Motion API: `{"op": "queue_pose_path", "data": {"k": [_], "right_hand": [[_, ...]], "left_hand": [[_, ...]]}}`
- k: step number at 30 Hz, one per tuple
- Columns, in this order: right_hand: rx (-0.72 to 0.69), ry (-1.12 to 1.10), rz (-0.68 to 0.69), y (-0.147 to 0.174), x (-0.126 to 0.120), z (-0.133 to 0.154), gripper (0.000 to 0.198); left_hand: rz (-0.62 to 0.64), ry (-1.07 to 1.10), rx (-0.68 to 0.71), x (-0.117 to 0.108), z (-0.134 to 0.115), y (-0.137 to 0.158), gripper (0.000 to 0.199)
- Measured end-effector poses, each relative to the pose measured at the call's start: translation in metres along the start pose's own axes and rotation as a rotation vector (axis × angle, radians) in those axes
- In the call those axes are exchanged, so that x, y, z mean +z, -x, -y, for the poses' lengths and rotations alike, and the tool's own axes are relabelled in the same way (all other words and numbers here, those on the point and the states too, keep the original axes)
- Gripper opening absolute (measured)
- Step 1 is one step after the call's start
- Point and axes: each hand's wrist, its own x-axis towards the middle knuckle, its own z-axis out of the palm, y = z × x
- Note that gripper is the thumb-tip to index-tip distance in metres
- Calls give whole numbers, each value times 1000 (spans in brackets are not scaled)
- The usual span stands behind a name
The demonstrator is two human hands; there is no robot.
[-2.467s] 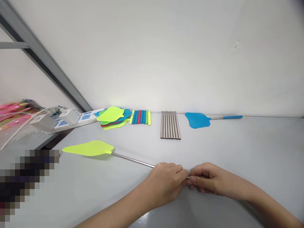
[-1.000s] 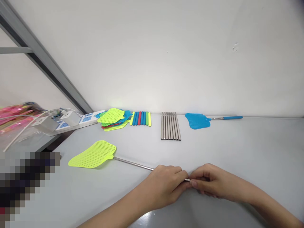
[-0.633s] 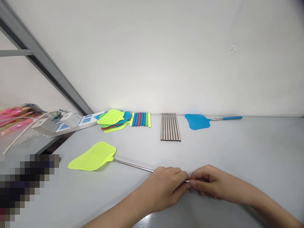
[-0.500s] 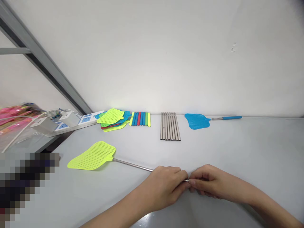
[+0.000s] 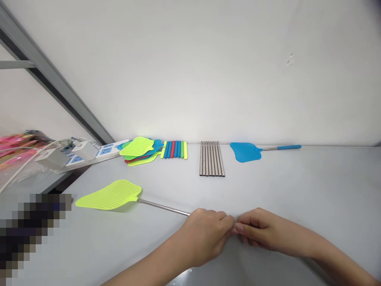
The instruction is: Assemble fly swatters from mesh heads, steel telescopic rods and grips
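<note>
Left hand [image 5: 206,236]: closed around the metal rod [image 5: 163,208]; we take the firm wrap as steadying it.
Right hand [image 5: 262,230]: pinching the rod's end just beside the left hand; a fingertip hold probably suits so thin a tip, mostly hidden from us.
Yellow-green head [image 5: 111,194]: on the rod's other end, left of the left hand; pointing outward, we judge, it clears both hands.
Metal tubes [image 5: 212,159]: side by side on the surface [image 5: 312,190], beyond the left hand, likely aligned for order.
Coloured grips [image 5: 174,150]: a row beyond the left hand, leftward, near piled swatter heads [image 5: 137,147]; seemingly sorted by kind.
Blue swatter [image 5: 246,152]: beyond the right hand, perhaps set apart because it is whole.
</note>
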Motion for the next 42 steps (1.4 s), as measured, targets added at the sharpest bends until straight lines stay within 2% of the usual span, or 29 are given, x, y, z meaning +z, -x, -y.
{"op": "queue_pose_path", "data": {"k": [11, 18, 27, 42], "right_hand": [[-16, 46, -10, 1, 0, 3, 39], [9, 11, 34, 1, 1, 3, 38], [-60, 22, 11, -1, 1, 2, 36], [-28, -14, 2, 0, 1, 1, 36]], "left_hand": [[-1, 12, 3, -10, 4, -1, 18], [-2, 32, 28, -14, 10, 0, 21], [21, 52, 28, -18, 15, 4, 25], [50, 174, -8, -27, 26, 8, 31]]}}
